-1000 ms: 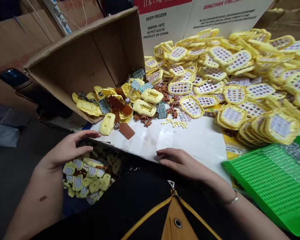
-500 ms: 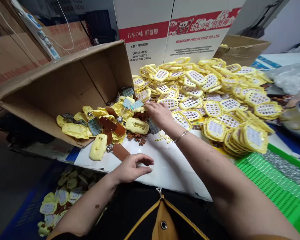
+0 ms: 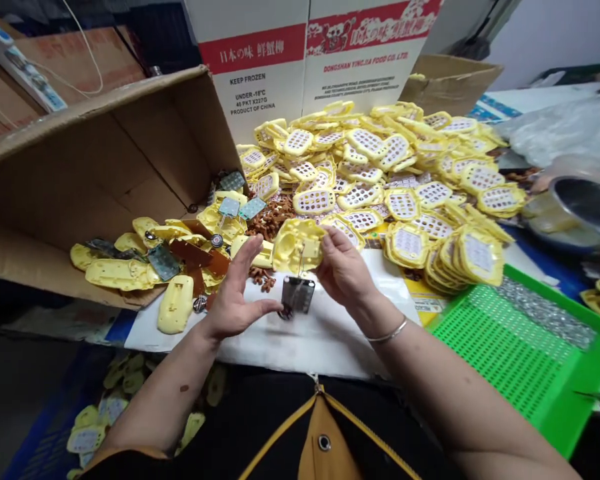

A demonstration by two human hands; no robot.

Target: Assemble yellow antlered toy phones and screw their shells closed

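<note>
Between thumb and fingers my right hand [image 3: 344, 263] grips the right edge of a yellow plastic shell [image 3: 291, 245], its hollow inner side facing me. From the shell a dark circuit board [image 3: 299, 294] hangs on thin wires, with a small round dark part at its lower left, somewhat blurred. My left hand [image 3: 235, 293] is open, thumb and fingers spread, just left of the hanging board and holding nothing. Left of that hand a loose yellow shell [image 3: 175, 304] lies on the white table surface [image 3: 350, 333], beside a small round speaker [image 3: 199, 304].
A cardboard box [image 3: 105, 143] lies tipped at left, with shells and boards spilling out. Yellow keypad fronts [image 3: 365, 143] are heaped behind, some stacked at right. A green basket [image 3: 510, 360] holding small metal screws stands right; a blue crate [image 3: 45, 420] sits below left.
My right hand has come back from the pile with a yellow shell and its dangling board. My left hand has risen and spread its fingers. The view has shifted right.
</note>
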